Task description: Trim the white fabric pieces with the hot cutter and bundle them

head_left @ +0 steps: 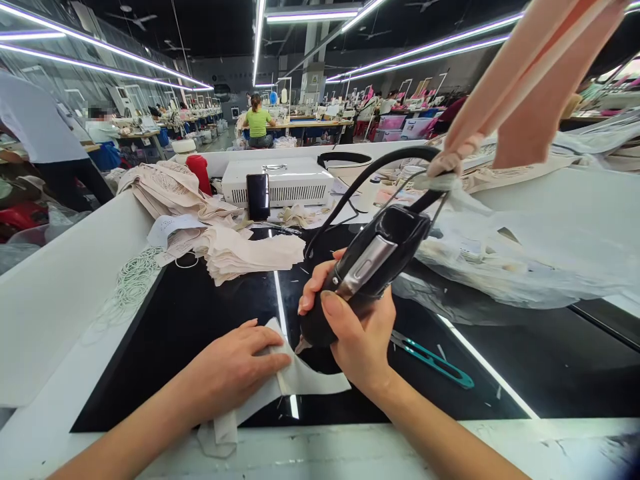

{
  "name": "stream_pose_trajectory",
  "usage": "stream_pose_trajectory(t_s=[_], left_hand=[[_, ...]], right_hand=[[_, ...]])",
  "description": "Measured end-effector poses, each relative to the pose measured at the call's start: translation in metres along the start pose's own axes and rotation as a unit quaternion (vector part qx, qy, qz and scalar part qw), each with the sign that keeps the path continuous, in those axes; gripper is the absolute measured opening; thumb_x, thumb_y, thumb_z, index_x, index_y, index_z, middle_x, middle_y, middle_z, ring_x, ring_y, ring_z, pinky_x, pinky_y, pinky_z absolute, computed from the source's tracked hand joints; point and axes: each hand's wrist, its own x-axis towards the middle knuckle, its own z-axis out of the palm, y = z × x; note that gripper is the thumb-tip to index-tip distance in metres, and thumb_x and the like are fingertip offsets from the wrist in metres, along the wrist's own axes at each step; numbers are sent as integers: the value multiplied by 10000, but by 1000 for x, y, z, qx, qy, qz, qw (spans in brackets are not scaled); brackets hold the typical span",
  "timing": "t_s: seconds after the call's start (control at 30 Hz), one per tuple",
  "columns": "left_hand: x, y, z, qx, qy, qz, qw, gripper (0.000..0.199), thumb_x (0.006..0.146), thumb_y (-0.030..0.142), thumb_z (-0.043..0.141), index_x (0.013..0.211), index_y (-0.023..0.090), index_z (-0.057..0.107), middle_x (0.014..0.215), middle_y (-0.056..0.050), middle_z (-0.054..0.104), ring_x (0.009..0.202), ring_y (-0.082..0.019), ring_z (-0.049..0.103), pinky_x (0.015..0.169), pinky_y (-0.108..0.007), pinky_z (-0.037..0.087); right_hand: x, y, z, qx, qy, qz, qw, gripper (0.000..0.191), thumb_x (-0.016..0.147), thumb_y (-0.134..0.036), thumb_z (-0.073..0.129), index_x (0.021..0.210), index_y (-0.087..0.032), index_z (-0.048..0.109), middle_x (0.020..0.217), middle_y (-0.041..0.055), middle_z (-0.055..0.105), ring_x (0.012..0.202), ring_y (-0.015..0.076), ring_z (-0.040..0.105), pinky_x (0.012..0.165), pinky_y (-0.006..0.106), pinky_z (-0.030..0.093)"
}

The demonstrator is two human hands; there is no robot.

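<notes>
My right hand point(357, 327) is wrapped round a black corded handheld power tool point(373, 263) with a silver lever on its side. Its pointed metal tip angles down to the edge of a pale fabric piece point(315, 380) on the glossy black work surface point(165, 360). On that fabric lies my left hand point(235, 367), fingers stretched out and pressing it flat, thumb and forefinger close to the tip. Part of the fabric is hidden under this hand. A strip of peach cloth point(480, 133) is knotted round the tool's cord end and runs up out of view.
Teal thread snips point(435, 363) lie right of my right hand. Beyond are stacked beige fabric pieces point(250, 250), a phone point(258, 197) and a white vented box point(280, 180). Pale green cord point(137, 283) lies left, plastic sheeting point(525, 247) right. A person in green point(259, 123) sits farther off.
</notes>
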Motion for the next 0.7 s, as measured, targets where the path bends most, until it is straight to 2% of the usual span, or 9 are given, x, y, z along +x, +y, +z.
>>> stream_pose_trajectory(t_s=[0.3, 0.4, 0.5, 0.57, 0.63, 0.7], left_hand=[[-4, -4, 0, -4, -13, 0, 1000, 294, 1010, 175, 422, 1260, 286, 533, 1250, 2, 544, 1141, -114, 553, 1110, -466, 403], [-3, -3, -1, 16, 6, 8, 1000, 239, 1023, 215, 434, 1229, 270, 543, 1262, 15, 542, 1174, -93, 525, 1155, -421, 340], [3, 3, -2, 26, 44, 26, 998, 209, 1010, 176, 459, 1196, 201, 551, 1231, 1, 554, 1166, -81, 503, 1178, -358, 299], [9, 9, -1, -2, 56, 28, 998, 199, 996, 147, 465, 1173, 165, 553, 1163, -16, 573, 1100, -93, 520, 1105, -314, 396], [14, 16, 1, -34, 46, 16, 998, 199, 997, 156, 457, 1174, 163, 547, 1122, -22, 583, 1061, -114, 537, 963, -281, 495], [16, 21, 4, -47, 33, 7, 998, 206, 1007, 171, 438, 1185, 170, 540, 1096, -24, 586, 1033, -129, 551, 851, -272, 525]], right_hand=[[-1, -2, 1, -23, 2, 5, 1000, 268, 924, -266, 621, 1078, -200, 412, 875, -4, 545, 647, 99, 564, 572, 266, 501], [-1, -9, -4, -14, 8, 9, 1000, 306, 910, -278, 644, 1095, -200, 412, 867, -6, 535, 647, 94, 559, 571, 252, 492], [-5, -18, -13, -37, 19, 7, 999, 287, 909, -280, 646, 1079, -198, 429, 885, 4, 530, 654, 102, 560, 575, 265, 495], [-9, -23, -19, -54, 18, 7, 998, 270, 914, -293, 639, 1059, -200, 432, 893, 9, 526, 650, 109, 560, 566, 276, 497], [-13, -27, -24, -63, 15, 8, 998, 269, 918, -300, 633, 1050, -199, 422, 895, 12, 520, 644, 109, 560, 551, 276, 494], [-17, -29, -28, -66, 9, 14, 998, 267, 925, -290, 625, 1062, -201, 413, 905, 15, 518, 656, 110, 565, 544, 273, 494]])
